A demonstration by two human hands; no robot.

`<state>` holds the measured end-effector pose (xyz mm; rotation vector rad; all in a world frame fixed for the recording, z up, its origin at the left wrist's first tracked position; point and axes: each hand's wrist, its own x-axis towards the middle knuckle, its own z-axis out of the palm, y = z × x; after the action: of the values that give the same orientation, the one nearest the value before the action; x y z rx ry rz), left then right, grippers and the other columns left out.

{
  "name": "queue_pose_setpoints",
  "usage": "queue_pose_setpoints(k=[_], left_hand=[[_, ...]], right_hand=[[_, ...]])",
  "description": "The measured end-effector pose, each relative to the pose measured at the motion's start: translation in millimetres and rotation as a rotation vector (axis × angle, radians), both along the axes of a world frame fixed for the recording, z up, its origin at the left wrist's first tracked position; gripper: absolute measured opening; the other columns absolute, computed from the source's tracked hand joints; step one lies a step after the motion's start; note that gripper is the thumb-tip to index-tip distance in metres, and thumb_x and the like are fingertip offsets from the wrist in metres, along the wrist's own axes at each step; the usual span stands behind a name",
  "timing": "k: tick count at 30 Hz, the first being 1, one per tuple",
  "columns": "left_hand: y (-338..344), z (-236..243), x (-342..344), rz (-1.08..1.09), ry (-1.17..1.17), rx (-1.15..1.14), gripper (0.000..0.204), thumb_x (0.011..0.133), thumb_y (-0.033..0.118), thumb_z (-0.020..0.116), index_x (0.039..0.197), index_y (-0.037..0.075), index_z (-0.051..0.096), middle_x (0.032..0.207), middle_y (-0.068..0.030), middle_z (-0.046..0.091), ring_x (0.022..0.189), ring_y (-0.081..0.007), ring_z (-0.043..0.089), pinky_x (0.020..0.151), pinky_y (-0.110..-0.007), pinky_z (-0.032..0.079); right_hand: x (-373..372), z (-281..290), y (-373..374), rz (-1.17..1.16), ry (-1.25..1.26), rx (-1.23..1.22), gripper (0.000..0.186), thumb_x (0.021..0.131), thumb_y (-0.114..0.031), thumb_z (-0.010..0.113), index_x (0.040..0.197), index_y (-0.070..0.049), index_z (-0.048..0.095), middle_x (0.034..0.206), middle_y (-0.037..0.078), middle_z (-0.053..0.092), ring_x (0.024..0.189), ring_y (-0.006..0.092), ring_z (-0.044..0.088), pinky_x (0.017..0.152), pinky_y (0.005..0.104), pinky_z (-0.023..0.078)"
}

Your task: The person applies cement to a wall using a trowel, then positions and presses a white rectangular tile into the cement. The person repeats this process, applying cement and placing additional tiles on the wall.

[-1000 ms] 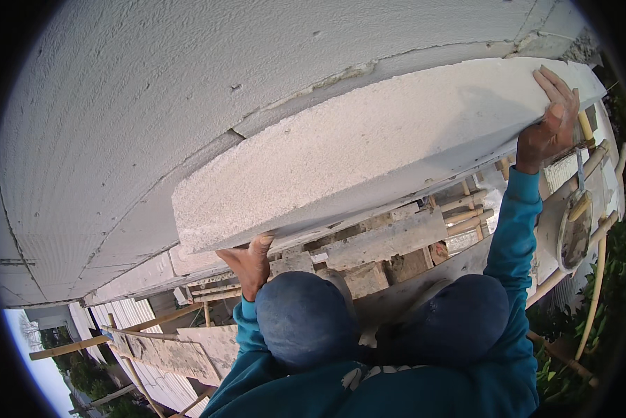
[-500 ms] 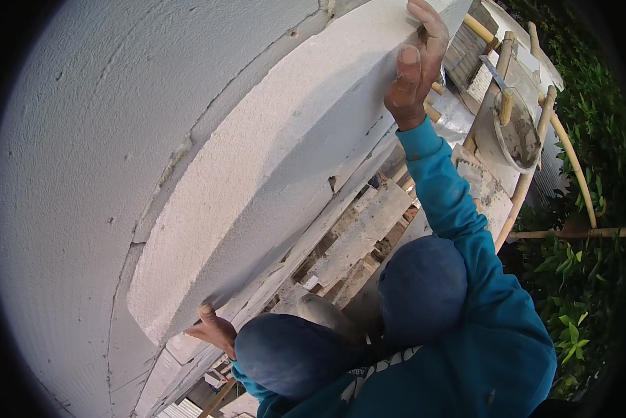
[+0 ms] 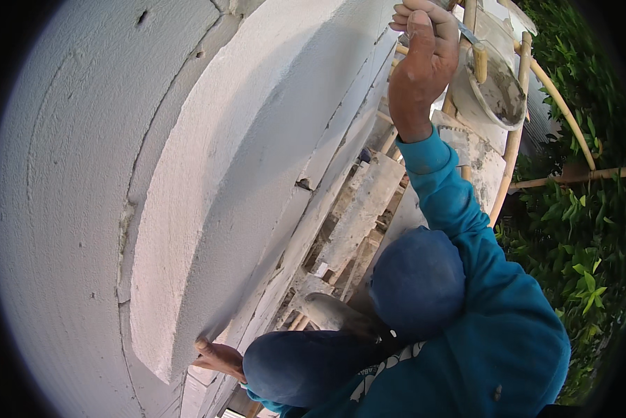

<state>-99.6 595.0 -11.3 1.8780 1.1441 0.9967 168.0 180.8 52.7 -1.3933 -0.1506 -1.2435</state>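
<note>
- The long white block [image 3: 194, 188] slants across the view beside the wall [image 3: 69, 174], one pale face turned up and a greyer side face turned toward the person.
- The left hand [image 3: 222, 359] is at the block's lower end, its thumb up against the corner. Its fingers are largely hidden, so I cannot tell whether they grasp the block or only brace it.
- The right hand [image 3: 424, 63] is near the upper end, on the side away from the wall, with thumb raised and fingers loosely bent, unclenched around nothing visible. Whether its fingertips touch the block is unclear.
- The block's main length therefore lies between the two hands, to their left in view.
- Along the block's side face runs a pale ledge [image 3: 327, 146] with a chipped notch.
- Past the right hand, a bucket [image 3: 469, 97] holds grey mortar [image 3: 504, 87], with a wooden-handled tool [image 3: 480, 63] over its rim.
- Farther out are bamboo poles [image 3: 513, 160], worn boards [image 3: 361, 209] and green foliage [image 3: 584, 279].
</note>
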Motion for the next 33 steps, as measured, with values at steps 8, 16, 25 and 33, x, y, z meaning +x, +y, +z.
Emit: queue_pose_setpoints(k=[8,16,25,33], left_hand=[[-8.3,84.7,-19.1,-0.335,0.485,-0.233,0.083,0.081,0.058,0.074,0.111,-0.016,0.051,0.110,-0.0238,0.055,0.106,-0.0319,0.052,0.101,-0.050,0.035],[-5.4,134.2,-17.9,-0.638,0.338,-0.766,0.062,0.091,0.044,0.069,0.132,0.002,0.050,0.144,-0.0181,0.043,0.135,-0.0316,0.045,0.115,-0.056,0.037],[-5.1,201.9,13.8,-0.427,-0.161,-1.504,0.085,0.088,0.057,0.061,0.155,0.019,0.027,0.156,-0.0188,0.027,0.143,-0.0461,0.022,0.107,-0.080,0.021],[6.2,198.5,52.2,-0.065,-0.060,-1.555,0.075,0.088,0.038,0.055,0.151,0.007,0.030,0.153,-0.0289,0.022,0.136,-0.0640,0.017,0.101,-0.088,0.018]], right_hand=[[-50.6,26.7,36.1,0.372,0.680,0.174,0.088,0.093,-0.050,0.064,0.146,0.007,0.025,0.143,0.031,0.028,0.136,0.0397,0.035,0.107,0.0491,0.042],[-26.3,86.4,66.7,0.384,0.949,0.306,0.121,0.079,-0.046,0.080,0.147,0.016,0.001,0.142,0.033,0.026,0.136,0.0408,0.034,0.114,0.0439,0.034],[-8.8,97.4,101.5,0.096,1.156,0.293,0.119,0.075,-0.027,0.084,0.150,0.012,0.000,0.150,0.032,0.019,0.142,0.0457,0.022,0.118,0.0486,0.024],[-1.8,111.7,111.9,-0.039,1.298,0.378,0.124,0.074,-0.034,0.087,0.150,0.013,0.001,0.144,0.036,0.029,0.136,0.0454,0.034,0.115,0.0446,0.034]])
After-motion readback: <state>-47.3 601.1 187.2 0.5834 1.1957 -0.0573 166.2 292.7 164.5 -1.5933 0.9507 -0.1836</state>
